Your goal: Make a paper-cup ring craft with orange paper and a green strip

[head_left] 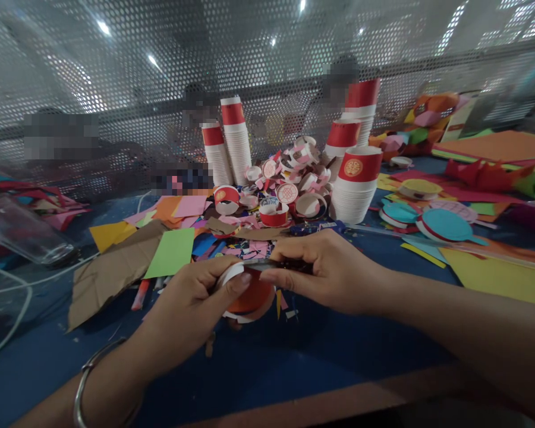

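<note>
My left hand [196,300] is closed round a piece cut from a paper cup [234,272], its white edge showing. An orange round face [252,297] lies below my thumb, bordered by a pale rim. In my right hand [321,270] is a pair of scissors [261,263], its dark handles partly hidden by my fingers. The metal blades point left and meet the white edge near my left thumb. Both hands are just above the blue table [267,368], beside small paper scraps [289,312].
Tall stacks of paper cups [354,190] flank a pile of cut cup pieces [301,160]. Cardboard [111,267] and green paper [172,252] lie left, near a clear glass [27,229]. Turquoise paper discs [446,223] lie right. People sit behind the perforated metal screen [267,65].
</note>
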{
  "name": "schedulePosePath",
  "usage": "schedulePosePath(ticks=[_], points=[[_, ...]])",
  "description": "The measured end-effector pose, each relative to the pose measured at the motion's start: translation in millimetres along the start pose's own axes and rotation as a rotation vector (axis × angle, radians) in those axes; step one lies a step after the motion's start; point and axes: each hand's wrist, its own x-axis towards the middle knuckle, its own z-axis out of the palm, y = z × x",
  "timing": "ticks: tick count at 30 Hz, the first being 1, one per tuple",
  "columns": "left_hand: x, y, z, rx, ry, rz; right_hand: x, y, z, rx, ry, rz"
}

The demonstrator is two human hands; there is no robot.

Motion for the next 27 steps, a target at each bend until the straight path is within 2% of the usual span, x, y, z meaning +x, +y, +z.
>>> schedulePosePath(ticks=[5,9,15,21,27], points=[[0.0,1.1,-0.1,-0.001,0.008,-0.014,-0.2,2.1,1.1,0.026,-0.017,0.063],[-1.0,4.0,-0.1,-0.101,-0.027,-0.152,-0.1,2.5,1.3,0.025,-0.028,0.092],[-2.6,-0.9,-1.3,-0.156,-0.061,-0.231,0.4,1.3,2.5,0.075,-0.036,0.122],[-1.0,-0.4,-1.8,-0.175,-0.062,-0.225,0.3,0.4,2.3,0.156,-0.078,0.204],[-1.3,-1.4,-4.4,-0.133,-0.08,-0.238,1.1,1.1,2.8,0.151,-0.079,0.158]])
